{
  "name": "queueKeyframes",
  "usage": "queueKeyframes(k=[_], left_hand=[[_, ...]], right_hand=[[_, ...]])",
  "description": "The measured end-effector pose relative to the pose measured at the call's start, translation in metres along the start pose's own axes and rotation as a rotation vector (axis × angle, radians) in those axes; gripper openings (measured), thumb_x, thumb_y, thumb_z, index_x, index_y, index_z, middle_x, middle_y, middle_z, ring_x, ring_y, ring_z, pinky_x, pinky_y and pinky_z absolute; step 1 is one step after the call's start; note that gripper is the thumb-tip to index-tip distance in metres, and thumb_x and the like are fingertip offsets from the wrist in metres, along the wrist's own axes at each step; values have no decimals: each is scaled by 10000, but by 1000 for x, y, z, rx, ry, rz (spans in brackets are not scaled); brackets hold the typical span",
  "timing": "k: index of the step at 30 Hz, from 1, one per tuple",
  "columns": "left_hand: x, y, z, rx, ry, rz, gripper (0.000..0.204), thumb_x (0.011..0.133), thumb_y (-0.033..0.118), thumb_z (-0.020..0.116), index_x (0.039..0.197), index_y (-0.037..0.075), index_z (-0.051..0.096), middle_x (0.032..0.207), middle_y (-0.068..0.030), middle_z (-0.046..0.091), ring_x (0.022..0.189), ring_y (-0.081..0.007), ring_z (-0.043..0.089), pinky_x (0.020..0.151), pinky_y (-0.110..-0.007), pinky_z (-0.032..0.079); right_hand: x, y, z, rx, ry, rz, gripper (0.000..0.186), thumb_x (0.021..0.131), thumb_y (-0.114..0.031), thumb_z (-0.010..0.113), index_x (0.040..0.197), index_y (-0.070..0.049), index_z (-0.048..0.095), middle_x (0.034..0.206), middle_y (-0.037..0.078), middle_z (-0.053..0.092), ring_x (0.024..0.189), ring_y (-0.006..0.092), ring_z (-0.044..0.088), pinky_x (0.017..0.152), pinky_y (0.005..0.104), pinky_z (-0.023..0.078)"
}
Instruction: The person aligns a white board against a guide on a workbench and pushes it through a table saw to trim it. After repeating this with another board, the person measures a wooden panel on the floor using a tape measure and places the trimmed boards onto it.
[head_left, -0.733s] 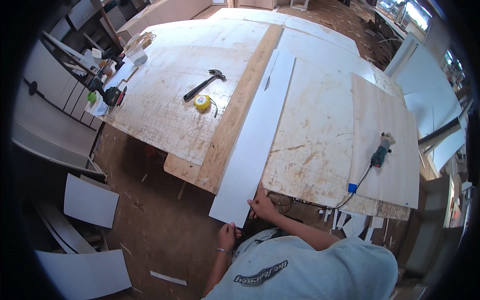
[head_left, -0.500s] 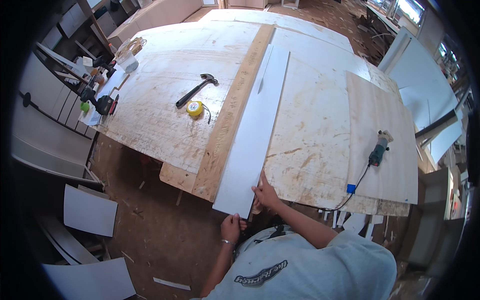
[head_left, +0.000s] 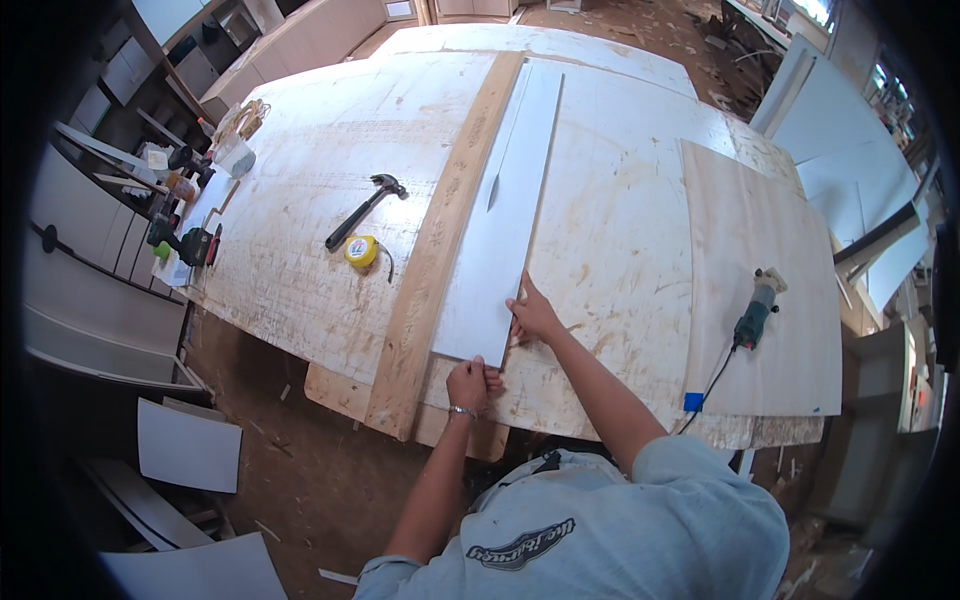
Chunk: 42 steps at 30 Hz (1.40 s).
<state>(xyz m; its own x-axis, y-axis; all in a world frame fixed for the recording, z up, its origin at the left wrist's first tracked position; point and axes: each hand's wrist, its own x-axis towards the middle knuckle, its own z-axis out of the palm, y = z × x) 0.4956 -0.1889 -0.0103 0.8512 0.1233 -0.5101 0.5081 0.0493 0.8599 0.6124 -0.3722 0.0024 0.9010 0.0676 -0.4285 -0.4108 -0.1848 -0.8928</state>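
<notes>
Scuffed and stained, a broad white worktable (head_left: 620, 200) fills the middle of a workshop whose brown floor (head_left: 300, 470) is strewn with scraps. On it lies a long, narrow white panel (head_left: 490, 270), its left side running close along a flat brown wooden plank (head_left: 440, 240) — probably so the plank acts as a straight side for it. Whether the two touch all along is hard to tell.

The left hand (head_left: 470, 387) is at the panel's near end, thumb at the edge and fingers curled, partly closed on it; the right hand (head_left: 533, 312) is half open at the right long edge, index finger stretched forward along it. Holding end and side together likely lets both hands steer the panel.

The left forearm rises steeply from below, wrist nearly straight, while the right one slants inward from the shoulder. Left of the plank, a black-handled claw hammer (head_left: 362, 213) and a round yellow tape measure (head_left: 360, 251) sit within reach — apparently set clear of the panel.
</notes>
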Motion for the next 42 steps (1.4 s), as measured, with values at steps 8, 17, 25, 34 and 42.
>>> queueKeyframes(k=[8, 17, 25, 34, 42], left_hand=[[51, 42, 44, -62, 18, -45, 436, 1071, 275, 509, 833, -75, 614, 744, -139, 669, 556, -191, 645, 485, -332, 544], [48, 47, 16, 419, 58, 92, 446, 1010, 387, 609, 763, 19, 664, 620, -46, 622, 559, -132, 600, 506, -308, 475], [3, 113, -121, 238, 39, -91, 263, 996, 286, 602, 961, 37, 682, 769, -8, 611, 603, -102, 572, 522, -282, 493], [139, 368, -199, 673, 148, 609, 347, 1035, 339, 595, 879, 32, 644, 732, -4, 596, 697, -80, 553, 676, -248, 458], [294, 475, 37, 1175, -293, 827, 428, 1052, 362, 512, 1225, -9, 636, 1126, -115, 706, 1083, -206, 649, 991, -327, 462]], right_hand=[[60, -24, -29, 21, 130, -15, 825, 970, -119, 613, 1618, -117, 104, 781, 209, 695, 500, 249, 677, 432, 351, 551], [-70, 19, 21, -812, 344, -738, 524, 883, -251, 726, 1376, -139, 589, 1346, 206, 591, 1344, 350, 473, 1074, 507, 381], [-48, 26, 30, -811, 485, -654, 365, 884, -230, 729, 1243, -171, 693, 1343, 156, 608, 1358, 354, 464, 1107, 520, 337], [6, 9, -1, -788, 560, -604, 369, 861, -203, 744, 1228, -188, 704, 1365, 117, 603, 1393, 361, 421, 1129, 550, 293], [58, -15, -29, -754, 560, -554, 361, 851, -216, 752, 1210, -214, 717, 1369, 91, 622, 1397, 349, 426, 1133, 557, 277]])
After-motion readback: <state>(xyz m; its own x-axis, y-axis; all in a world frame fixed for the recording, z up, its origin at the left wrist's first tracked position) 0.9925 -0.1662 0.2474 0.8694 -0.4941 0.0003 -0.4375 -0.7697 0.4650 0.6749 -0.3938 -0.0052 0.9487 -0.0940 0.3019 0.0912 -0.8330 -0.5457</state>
